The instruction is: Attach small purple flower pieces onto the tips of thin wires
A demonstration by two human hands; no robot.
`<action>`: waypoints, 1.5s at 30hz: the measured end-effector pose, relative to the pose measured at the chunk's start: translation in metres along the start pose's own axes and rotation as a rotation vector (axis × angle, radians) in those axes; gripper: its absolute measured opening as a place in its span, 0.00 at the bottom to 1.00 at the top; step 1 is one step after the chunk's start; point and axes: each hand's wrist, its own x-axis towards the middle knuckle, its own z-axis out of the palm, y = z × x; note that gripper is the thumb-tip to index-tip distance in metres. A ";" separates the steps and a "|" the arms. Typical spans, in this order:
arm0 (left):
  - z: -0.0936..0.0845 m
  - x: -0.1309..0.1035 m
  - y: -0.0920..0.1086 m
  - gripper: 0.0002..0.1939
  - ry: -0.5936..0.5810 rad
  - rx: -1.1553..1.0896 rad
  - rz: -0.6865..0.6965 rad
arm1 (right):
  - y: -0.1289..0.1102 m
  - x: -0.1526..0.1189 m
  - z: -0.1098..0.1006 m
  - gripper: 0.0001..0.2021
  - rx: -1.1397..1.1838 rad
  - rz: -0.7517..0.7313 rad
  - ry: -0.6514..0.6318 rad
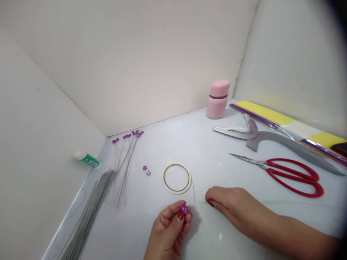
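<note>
Between the thumb and fingers of my left hand [171, 227] is a shiny purple star-shaped bead [184, 209]. My right hand [233, 206], low over the table, pinches a thin wire [202, 202]; its tip points left toward the bead but stays apart from it. The wire's other end runs off to the right behind the wrist. Just beyond both hands lies a narrow roll of white tape [168, 189] with a loose end. A purple star [144, 168] and a silver star [148, 173] lie to its left.
At left are wires with purple stars on their tips [137, 133], a bundle of grey wires [92, 209] and a green-and-white tube [88, 159]. To the right lie red-handled scissors [291, 177], grey shears [276, 138] and packed coloured sheets [287, 123]. A pink container [217, 104] stands by the wall.
</note>
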 end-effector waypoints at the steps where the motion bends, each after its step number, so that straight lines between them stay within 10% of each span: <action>1: 0.000 0.000 -0.001 0.18 0.004 0.007 0.001 | -0.002 -0.001 0.001 0.10 0.037 -0.003 0.019; 35: -0.008 -0.003 -0.016 0.12 -0.207 0.457 0.365 | -0.021 -0.013 0.012 0.09 0.064 -0.171 0.056; 45: -0.013 -0.001 -0.016 0.11 -0.181 0.456 0.267 | -0.019 -0.015 0.014 0.09 0.018 -0.181 0.052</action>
